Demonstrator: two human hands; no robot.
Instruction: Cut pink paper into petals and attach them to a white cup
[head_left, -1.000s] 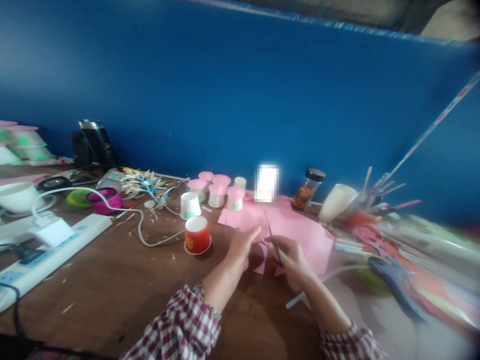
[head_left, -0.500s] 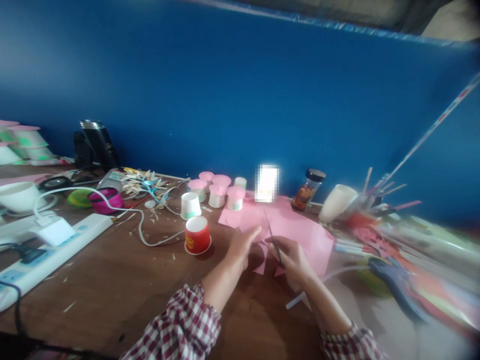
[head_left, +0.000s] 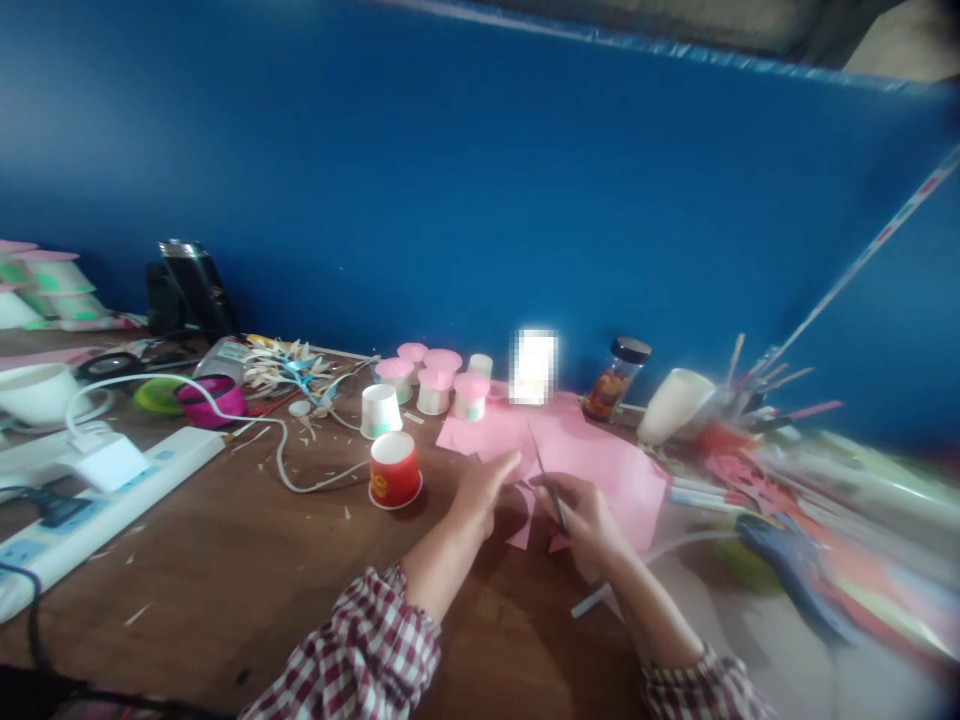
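Observation:
My left hand (head_left: 481,492) is at the near left edge of a large pink paper sheet (head_left: 615,475). It holds the paper there, with one digit stretched along it and the other fingers partly hidden. My right hand (head_left: 585,515) is closed around a slim dark pointed tool (head_left: 553,492), whose exact kind is unclear. Its thin tip points away from me over the sheet. Between the hands, a narrow pink paper strip (head_left: 521,525) hangs toward me. A red paper cup (head_left: 396,470) stands upside down left of my left hand.
Behind the red cup are a white cup (head_left: 381,412) and several cups with pink paper tops (head_left: 436,380). A lidded jar (head_left: 616,380) stands behind the sheet. At left lie a power strip (head_left: 112,510) and a white cable (head_left: 281,450); blurred craft supplies (head_left: 795,560) fill the right.

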